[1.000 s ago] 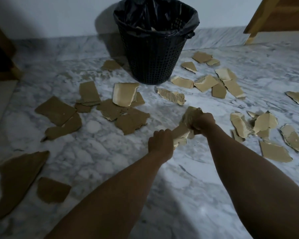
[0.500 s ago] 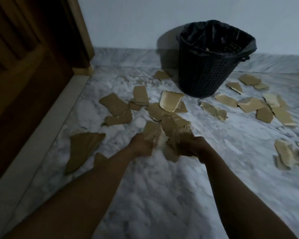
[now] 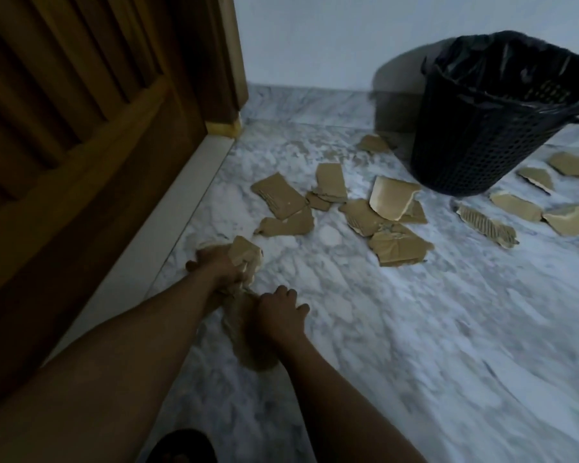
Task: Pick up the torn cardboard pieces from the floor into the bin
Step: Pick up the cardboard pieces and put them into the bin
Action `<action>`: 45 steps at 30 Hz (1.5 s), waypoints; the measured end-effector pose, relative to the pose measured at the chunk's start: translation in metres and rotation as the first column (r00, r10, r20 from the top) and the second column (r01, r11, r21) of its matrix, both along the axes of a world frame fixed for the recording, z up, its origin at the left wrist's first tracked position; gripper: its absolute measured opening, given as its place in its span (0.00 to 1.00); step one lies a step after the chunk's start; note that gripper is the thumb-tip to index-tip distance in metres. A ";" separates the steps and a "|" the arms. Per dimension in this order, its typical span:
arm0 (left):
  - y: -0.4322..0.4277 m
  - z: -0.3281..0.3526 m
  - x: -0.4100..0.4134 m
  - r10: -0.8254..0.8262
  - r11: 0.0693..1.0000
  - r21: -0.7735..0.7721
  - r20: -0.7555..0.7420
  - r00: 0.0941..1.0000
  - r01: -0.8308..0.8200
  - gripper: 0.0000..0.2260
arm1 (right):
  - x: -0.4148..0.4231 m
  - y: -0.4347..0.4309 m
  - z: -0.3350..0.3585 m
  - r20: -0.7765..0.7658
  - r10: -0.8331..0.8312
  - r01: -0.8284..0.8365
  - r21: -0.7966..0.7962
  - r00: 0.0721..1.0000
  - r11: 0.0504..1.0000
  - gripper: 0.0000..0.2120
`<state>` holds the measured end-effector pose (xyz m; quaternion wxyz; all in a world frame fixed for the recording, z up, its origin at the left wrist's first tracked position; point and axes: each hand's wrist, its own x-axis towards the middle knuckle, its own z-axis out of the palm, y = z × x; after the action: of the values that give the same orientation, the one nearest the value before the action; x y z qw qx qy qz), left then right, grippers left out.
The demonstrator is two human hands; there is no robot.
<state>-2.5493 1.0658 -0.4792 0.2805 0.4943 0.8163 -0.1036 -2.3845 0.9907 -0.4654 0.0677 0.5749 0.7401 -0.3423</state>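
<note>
The black mesh bin (image 3: 465, 155) with a black liner stands at the upper right against the wall. Several torn brown cardboard pieces (image 3: 395, 243) lie scattered on the marble floor left of and in front of it. Near the door sill, my left hand (image 3: 219, 267) grips a small bundle of cardboard pieces (image 3: 244, 257). Just below it, my right hand (image 3: 279, 315) has its fingers curled on the top end of a large dark cardboard piece (image 3: 251, 349) lying on the floor; my hand and forearm hide part of it.
A brown wooden door (image 3: 81, 145) and its pale sill (image 3: 168, 208) run along the left. More cardboard bits (image 3: 515, 207) lie to the right of the bin. A dark sandal (image 3: 181, 446) shows at the bottom edge. The white wall is behind the bin.
The view has swung left, away from the bin toward the door. Both hands moved left and down to the floor; my right hand now sits on the large piece by the sill.
</note>
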 end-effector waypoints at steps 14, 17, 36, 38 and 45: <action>0.011 0.023 0.048 -0.256 0.924 0.357 0.318 0.913 0.135 0.27 | 0.103 0.066 0.010 -0.101 -0.425 0.402 -0.192 0.900 0.896 0.24; 0.015 0.015 0.069 -0.290 0.921 0.360 0.386 0.876 0.147 0.35 | 0.153 0.080 0.028 -0.292 -0.598 0.582 -0.150 0.747 0.799 0.12; 0.137 0.014 0.110 -0.494 0.870 -0.042 -0.072 0.867 0.492 0.33 | 0.163 0.156 0.013 0.454 -0.188 0.060 0.281 0.871 0.958 0.23; 0.145 0.016 0.112 -0.555 0.830 -0.104 -0.074 0.828 0.547 0.32 | 0.173 0.179 0.002 0.395 -0.194 0.151 0.138 0.898 0.979 0.28; 0.138 0.027 0.125 -0.573 0.819 -0.005 -0.008 0.819 0.573 0.31 | 0.164 0.176 0.012 0.447 -0.262 0.241 0.104 0.856 0.965 0.32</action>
<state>-2.4244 1.2038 -0.4519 0.2332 0.7159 0.6311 -0.1865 -2.2206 1.1670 -0.4537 0.1816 0.7322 0.6291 -0.1873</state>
